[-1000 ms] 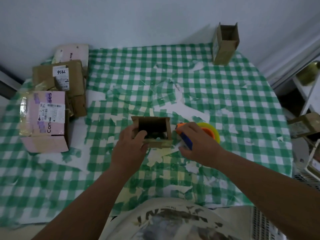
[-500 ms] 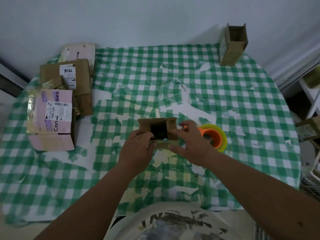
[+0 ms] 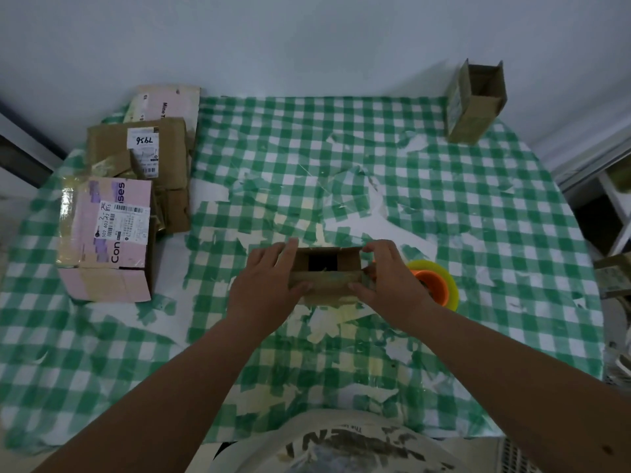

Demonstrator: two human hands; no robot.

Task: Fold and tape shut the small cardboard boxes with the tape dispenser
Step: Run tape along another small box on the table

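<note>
A small brown cardboard box (image 3: 326,279) stands on the green checked tablecloth (image 3: 444,206) in the middle, its top partly open with a dark gap showing. My left hand (image 3: 268,285) grips its left side, fingers over the top edge and thumb on the near face. My right hand (image 3: 389,278) grips its right side the same way. The tape dispenser (image 3: 435,285), orange core with a yellow-green roll, lies on the cloth just right of my right hand, untouched.
A pink taped box (image 3: 106,240), a brown labelled box (image 3: 143,158) and another pink one (image 3: 164,104) are stacked at the left. An open brown box (image 3: 476,100) stands at the back right corner. More cardboard (image 3: 614,274) sits past the table's right edge.
My right hand let go of the tape dispenser, left it on the cloth and took hold of the box's right side. The left hand shifted along the box's left side.
</note>
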